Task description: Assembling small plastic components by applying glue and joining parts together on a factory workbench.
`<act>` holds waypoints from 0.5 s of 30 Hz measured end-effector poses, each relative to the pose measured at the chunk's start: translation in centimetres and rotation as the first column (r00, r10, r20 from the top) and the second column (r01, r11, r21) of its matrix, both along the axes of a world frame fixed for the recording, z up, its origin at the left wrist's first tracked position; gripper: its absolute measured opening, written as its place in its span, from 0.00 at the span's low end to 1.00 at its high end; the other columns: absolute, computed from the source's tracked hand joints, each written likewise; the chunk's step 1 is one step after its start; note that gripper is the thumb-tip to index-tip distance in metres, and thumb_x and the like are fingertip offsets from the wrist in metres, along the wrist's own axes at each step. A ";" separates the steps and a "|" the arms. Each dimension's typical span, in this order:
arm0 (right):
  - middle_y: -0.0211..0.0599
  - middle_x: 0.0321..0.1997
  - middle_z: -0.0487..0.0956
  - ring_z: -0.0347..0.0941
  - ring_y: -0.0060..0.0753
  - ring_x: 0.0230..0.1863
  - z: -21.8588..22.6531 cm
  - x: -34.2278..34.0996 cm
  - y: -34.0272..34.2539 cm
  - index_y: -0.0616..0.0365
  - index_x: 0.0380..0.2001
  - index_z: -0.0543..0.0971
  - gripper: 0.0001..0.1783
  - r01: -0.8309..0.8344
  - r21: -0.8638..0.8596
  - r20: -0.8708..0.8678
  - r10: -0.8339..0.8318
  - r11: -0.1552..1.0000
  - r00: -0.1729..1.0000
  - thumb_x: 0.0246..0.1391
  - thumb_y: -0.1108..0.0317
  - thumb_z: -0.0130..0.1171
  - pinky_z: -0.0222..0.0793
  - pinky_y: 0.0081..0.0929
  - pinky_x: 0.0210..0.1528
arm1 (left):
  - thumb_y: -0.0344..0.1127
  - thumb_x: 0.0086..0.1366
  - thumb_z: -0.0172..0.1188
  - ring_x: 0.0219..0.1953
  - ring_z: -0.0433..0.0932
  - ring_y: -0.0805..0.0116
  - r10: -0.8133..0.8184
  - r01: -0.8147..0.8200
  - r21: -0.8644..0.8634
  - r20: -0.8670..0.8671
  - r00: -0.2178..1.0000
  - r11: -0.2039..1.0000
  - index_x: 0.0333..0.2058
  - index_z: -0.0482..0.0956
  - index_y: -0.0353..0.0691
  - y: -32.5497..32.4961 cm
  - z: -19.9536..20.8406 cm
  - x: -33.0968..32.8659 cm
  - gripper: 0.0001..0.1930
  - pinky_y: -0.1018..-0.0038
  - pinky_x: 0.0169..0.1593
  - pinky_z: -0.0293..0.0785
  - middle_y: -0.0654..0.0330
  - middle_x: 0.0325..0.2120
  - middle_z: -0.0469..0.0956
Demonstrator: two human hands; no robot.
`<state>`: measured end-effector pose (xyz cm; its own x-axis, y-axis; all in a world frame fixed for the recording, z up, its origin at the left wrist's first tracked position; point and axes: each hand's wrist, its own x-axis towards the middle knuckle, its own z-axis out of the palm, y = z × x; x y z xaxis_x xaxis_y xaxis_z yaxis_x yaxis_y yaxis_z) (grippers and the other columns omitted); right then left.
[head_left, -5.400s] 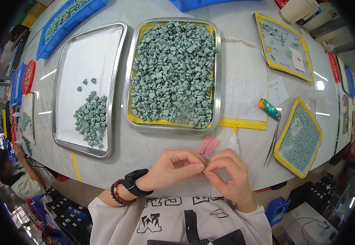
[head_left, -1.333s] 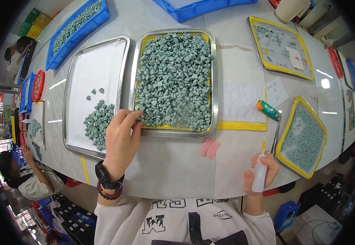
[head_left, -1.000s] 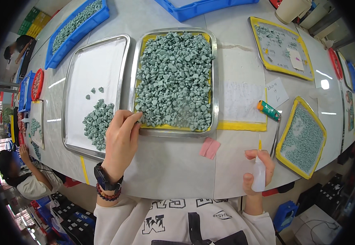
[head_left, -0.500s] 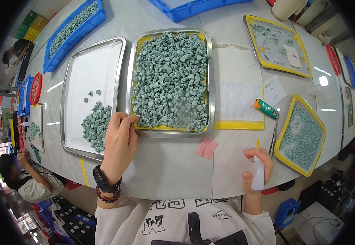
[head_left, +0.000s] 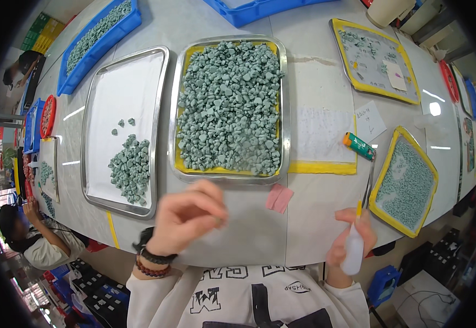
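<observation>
My left hand (head_left: 187,216) hovers over the white table just in front of the steel tray (head_left: 173,109) heaped with small grey-green pieces (head_left: 229,104). Its fingers are pinched together and blurred, so I cannot tell whether a piece sits between them. My right hand (head_left: 334,252) is at the table's near edge, gripping a small white squeeze bottle (head_left: 352,250) with a yellow tip pointing up. Pink scraps (head_left: 279,198) lie on the table between my hands.
A second steel tray (head_left: 123,87) on the left holds a small pile of green pieces (head_left: 131,169). A yellow-rimmed tray (head_left: 381,186) of green pieces, a green-and-orange tube (head_left: 358,146) and tweezers (head_left: 368,177) lie at right. Blue bins (head_left: 98,38) stand behind. Another person (head_left: 24,240) works at far left.
My left hand has pulled back from the near-left corner of the full tray toward me, fingers now pinched. My right hand keeps the squeeze bottle at the table edge.
</observation>
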<state>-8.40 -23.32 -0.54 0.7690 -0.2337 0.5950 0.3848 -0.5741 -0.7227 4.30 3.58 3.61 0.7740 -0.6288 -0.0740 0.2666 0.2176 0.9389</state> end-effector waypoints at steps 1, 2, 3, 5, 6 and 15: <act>0.48 0.35 0.75 0.70 0.40 0.34 0.5 0.6 0.9 0.61 0.49 0.65 0.31 -0.087 0.026 0.063 0.085 0.996 0.994 0.54 0.45 0.54 0.67 0.32 0.35 | 0.18 0.56 0.56 0.34 0.75 0.71 -0.096 0.057 -0.175 -0.221 0.970 0.983 0.38 0.77 0.32 -0.8 0.2 -0.8 0.10 0.76 0.38 0.73 0.57 0.38 0.72; 0.48 0.35 0.75 0.71 0.41 0.33 1.1 1.1 1.8 0.61 0.48 0.65 0.32 -0.157 0.038 0.121 0.151 0.987 0.981 0.54 0.44 0.54 0.67 0.33 0.34 | 0.18 0.56 0.56 0.34 0.75 0.71 -0.092 0.053 -0.177 -0.222 0.971 0.983 0.38 0.77 0.32 -1.7 -0.1 -1.4 0.10 0.76 0.38 0.73 0.57 0.38 0.72; 0.49 0.35 0.75 0.71 0.43 0.33 1.5 1.5 2.4 0.61 0.47 0.66 0.32 -0.227 0.047 0.179 0.215 0.973 0.960 0.54 0.43 0.54 0.67 0.33 0.33 | 0.21 0.57 0.57 0.33 0.76 0.68 -0.091 0.011 -0.196 -0.401 0.912 0.981 0.36 0.76 0.32 -2.6 -0.8 -2.0 0.08 0.76 0.36 0.73 0.54 0.38 0.72; 0.48 0.33 0.76 0.72 0.45 0.33 2.1 1.8 3.1 0.61 0.47 0.67 0.32 -0.304 0.083 0.146 0.290 0.949 0.946 0.54 0.42 0.52 0.68 0.34 0.32 | 0.23 0.58 0.58 0.32 0.77 0.65 -0.108 -0.020 -0.214 -0.568 0.816 0.977 0.35 0.75 0.32 -3.6 -1.5 -2.5 0.06 0.76 0.34 0.73 0.51 0.37 0.73; 0.46 0.32 0.76 0.73 0.47 0.33 2.3 2.0 3.3 0.60 0.46 0.67 0.32 -0.385 0.128 0.121 0.370 0.914 0.921 0.54 0.40 0.51 0.69 0.35 0.31 | 0.21 0.58 0.57 0.34 0.77 0.65 -0.096 -0.011 -0.180 -0.576 0.812 0.984 0.36 0.75 0.32 -3.8 -1.6 -2.8 0.07 0.75 0.36 0.73 0.50 0.38 0.74; 0.42 0.28 0.80 0.77 0.57 0.38 1.7 3.4 4.8 0.63 0.39 0.72 0.35 -0.434 0.239 -0.082 0.464 0.869 0.882 0.58 0.36 0.39 0.75 0.41 0.37 | 0.16 0.58 0.54 0.41 0.78 0.66 -0.055 0.026 -0.076 -0.416 0.908 0.997 0.42 0.75 0.29 -3.5 -3.1 -3.3 0.12 0.73 0.45 0.76 0.50 0.42 0.76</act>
